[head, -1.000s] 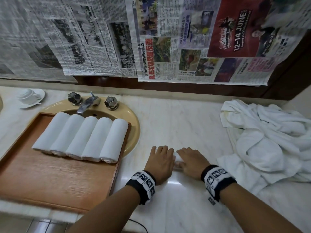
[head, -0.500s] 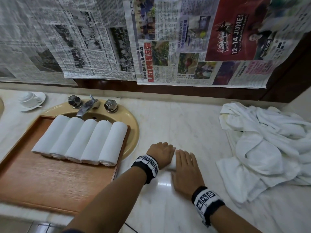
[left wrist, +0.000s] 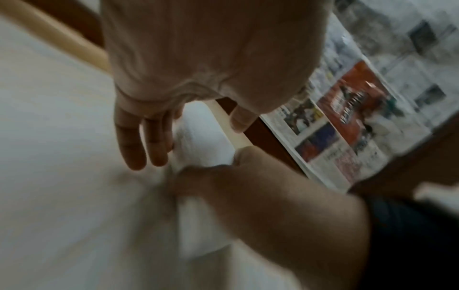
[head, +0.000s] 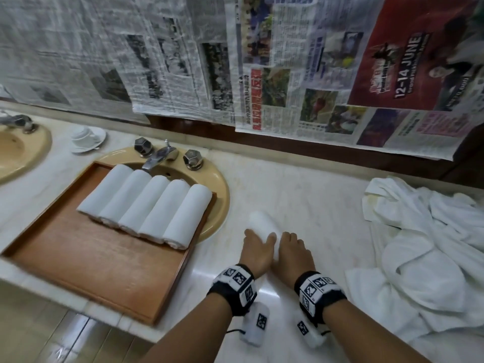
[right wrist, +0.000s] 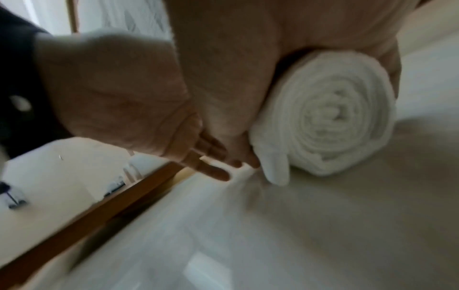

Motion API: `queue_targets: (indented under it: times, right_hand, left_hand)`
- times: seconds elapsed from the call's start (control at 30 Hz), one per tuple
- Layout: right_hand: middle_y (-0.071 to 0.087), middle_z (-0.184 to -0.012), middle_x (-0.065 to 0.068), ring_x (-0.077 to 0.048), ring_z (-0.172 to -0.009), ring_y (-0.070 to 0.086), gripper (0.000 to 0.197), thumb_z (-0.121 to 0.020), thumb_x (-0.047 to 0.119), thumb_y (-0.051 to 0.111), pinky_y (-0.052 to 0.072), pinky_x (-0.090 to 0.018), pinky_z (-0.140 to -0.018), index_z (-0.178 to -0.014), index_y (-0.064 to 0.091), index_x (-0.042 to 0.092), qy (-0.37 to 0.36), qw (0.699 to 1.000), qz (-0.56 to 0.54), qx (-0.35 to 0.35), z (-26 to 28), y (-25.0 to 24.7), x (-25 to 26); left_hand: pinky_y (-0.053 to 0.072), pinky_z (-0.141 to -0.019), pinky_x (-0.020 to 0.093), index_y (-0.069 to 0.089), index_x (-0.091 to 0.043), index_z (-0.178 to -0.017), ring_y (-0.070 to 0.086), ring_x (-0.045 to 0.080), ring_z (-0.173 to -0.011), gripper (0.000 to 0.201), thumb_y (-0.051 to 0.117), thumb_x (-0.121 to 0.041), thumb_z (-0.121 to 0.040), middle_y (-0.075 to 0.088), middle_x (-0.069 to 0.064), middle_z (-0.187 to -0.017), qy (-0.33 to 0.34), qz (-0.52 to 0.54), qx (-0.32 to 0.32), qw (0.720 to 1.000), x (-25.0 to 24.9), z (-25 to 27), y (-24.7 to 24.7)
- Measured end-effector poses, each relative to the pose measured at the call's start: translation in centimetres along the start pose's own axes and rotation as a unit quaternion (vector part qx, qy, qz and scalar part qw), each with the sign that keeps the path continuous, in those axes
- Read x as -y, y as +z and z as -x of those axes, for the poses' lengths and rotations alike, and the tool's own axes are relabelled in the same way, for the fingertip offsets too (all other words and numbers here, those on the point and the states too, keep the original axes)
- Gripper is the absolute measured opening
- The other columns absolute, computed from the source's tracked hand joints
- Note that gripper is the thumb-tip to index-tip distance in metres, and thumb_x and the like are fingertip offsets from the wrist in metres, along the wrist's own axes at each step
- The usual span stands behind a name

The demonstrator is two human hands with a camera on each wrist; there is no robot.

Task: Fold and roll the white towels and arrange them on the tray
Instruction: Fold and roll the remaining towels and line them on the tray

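From the head camera, a rolled white towel [head: 264,229] lies on the marble worktop [head: 301,205] near its front edge, between the beige basin [head: 217,189] and a heap of unrolled white towels [head: 429,247] towards the right end. The left hand [head: 255,251] lies on the roll's near left side with straight fingers spread over it, and the right hand [head: 292,254] clasps the roll's near end, its fingers bent down over the cloth. A wooden tray [head: 86,258] sits across the basin and reaches the front edge; five rolled towels [head: 146,205] lie side by side, touching, along its far part. Behind the basin stand a tap [head: 159,158] with two faceted knobs, and farther left an upturned cup on a saucer [head: 87,138]. Sheets of newspaper [head: 262,61] hang on the wall above the back edge. From the left wrist camera, which is blurred, the left hand [left wrist: 198,64] is relaxed, its fingers [left wrist: 141,141] straight against the roll's side, while the right hand [left wrist: 261,196] covers the towel from the other side. From the right wrist camera, the roll's spiral end [right wrist: 332,115] faces the lens and rests on the worktop; the right hand [right wrist: 248,68] wraps round it, thumb on one side and fingers on the other, and the left hand [right wrist: 119,94] is beside it with its fingers extended.
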State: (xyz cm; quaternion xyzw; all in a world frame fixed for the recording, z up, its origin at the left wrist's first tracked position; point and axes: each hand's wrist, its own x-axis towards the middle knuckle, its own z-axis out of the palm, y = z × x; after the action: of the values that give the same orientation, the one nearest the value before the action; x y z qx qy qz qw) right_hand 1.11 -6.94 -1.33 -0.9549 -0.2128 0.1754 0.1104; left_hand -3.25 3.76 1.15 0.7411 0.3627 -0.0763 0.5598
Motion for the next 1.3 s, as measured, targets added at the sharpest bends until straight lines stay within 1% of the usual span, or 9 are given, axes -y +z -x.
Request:
queue_targets:
  times: [0.1,0.17,0.3,0.4,0.6,0.77,0.97,1.13,1.3]
  right_hand:
    - [0.044,-0.127,-0.003,-0.021,-0.113,0.046,0.073,-0.088,0.048,0.058,0.047,-0.036,-0.091,-0.144,0.027,0.014,-0.043,0.996,-0.081,-0.018,1.4,1.4,1.1]
    - [0.040,-0.125,-0.001,-0.020,-0.112,0.043,0.076,-0.089,0.050,0.057,0.048,-0.037,-0.093,-0.148,0.023,0.017,-0.095,0.986,-0.135,-0.014,2.6,1.8,2.1]
    - [0.035,-0.143,0.002,-0.018,-0.119,0.044,0.071,-0.092,0.050,0.052,0.044,-0.036,-0.100,-0.151,0.022,0.025,-0.176,0.965,-0.188,-0.037,5.0,1.0,4.5]
    - [0.031,-0.155,0.006,-0.013,-0.133,0.036,0.067,-0.099,0.043,0.047,0.032,-0.031,-0.109,-0.156,0.018,0.025,-0.208,0.959,-0.182,-0.061,6.1,1.4,6.6]
    - [0.008,-0.167,-0.009,-0.026,-0.153,0.004,0.083,-0.086,0.059,0.005,0.011,-0.040,-0.123,-0.157,0.021,0.019,-0.045,0.999,-0.013,-0.012,5.7,6.7,10.5]
    - [-0.029,-0.162,-0.010,-0.025,-0.149,-0.029,0.073,-0.103,0.057,0.018,-0.013,-0.046,-0.122,-0.159,-0.012,0.020,0.043,0.998,-0.011,0.045,5.2,10.3,14.2]
    - [-0.037,-0.158,-0.006,-0.026,-0.146,-0.035,0.071,-0.101,0.059,0.007,-0.019,-0.053,-0.118,-0.156,-0.022,0.024,0.081,0.996,0.023,0.020,4.3,11.8,16.8]
    - [-0.036,-0.159,-0.004,-0.025,-0.146,-0.034,0.071,-0.100,0.060,0.006,-0.018,-0.053,-0.119,-0.156,-0.022,0.026,0.092,0.995,0.029,0.027,4.0,11.9,16.9]
    - [-0.034,-0.160,-0.005,-0.026,-0.148,-0.031,0.073,-0.096,0.063,-0.001,-0.015,-0.054,-0.120,-0.156,-0.021,0.026,0.096,0.994,0.040,0.023,4.0,12.0,16.9]
  left_hand:
    - [0.048,-0.104,0.046,0.023,-0.011,-0.146,0.055,0.030,-0.120,0.104,0.067,-0.064,-0.068,0.048,0.012,-0.139,-0.077,0.124,0.016,0.989,-0.2,-0.8,-0.4]
    - [0.051,-0.101,0.046,0.025,-0.014,-0.140,0.057,0.030,-0.116,0.104,0.072,-0.062,-0.062,0.049,0.010,-0.134,-0.074,0.130,0.012,0.989,0.0,-1.2,-1.6]
    - [0.057,-0.087,0.042,0.039,-0.011,-0.126,0.063,0.023,-0.103,0.081,0.084,-0.044,-0.067,0.061,0.010,-0.120,0.019,0.098,-0.014,0.995,0.2,-1.6,-6.0]
    - [0.048,-0.077,0.027,0.044,-0.016,-0.127,0.058,0.015,-0.098,0.073,0.086,-0.035,-0.071,0.057,-0.005,-0.111,0.123,-0.005,-0.039,0.992,-0.4,-0.5,-11.2]
    - [0.044,-0.079,0.030,0.037,-0.032,-0.136,0.058,0.016,-0.099,0.081,0.082,-0.048,-0.072,0.058,-0.008,-0.112,0.272,-0.229,-0.002,0.935,0.9,1.8,-23.1]
    - [0.046,-0.080,0.034,0.040,-0.034,-0.137,0.057,0.020,-0.106,0.082,0.079,-0.049,-0.066,0.053,-0.006,-0.122,0.333,-0.472,0.087,0.812,6.2,0.9,-29.5]
    - [0.049,-0.079,0.039,0.047,-0.028,-0.134,0.050,0.022,-0.101,0.075,0.069,-0.033,-0.063,0.049,-0.002,-0.113,0.398,-0.554,0.108,0.723,10.2,0.2,-30.9]
    - [0.045,-0.088,0.044,0.054,-0.018,-0.129,0.052,0.027,-0.103,0.078,0.069,-0.026,-0.054,0.056,0.001,-0.114,0.421,-0.559,0.084,0.710,11.7,0.0,-29.9]
    - [0.036,-0.101,0.056,0.042,-0.021,-0.138,0.046,0.033,-0.113,0.087,0.078,-0.029,-0.059,0.047,0.009,-0.124,0.397,-0.577,0.031,0.713,12.2,0.5,-28.7]
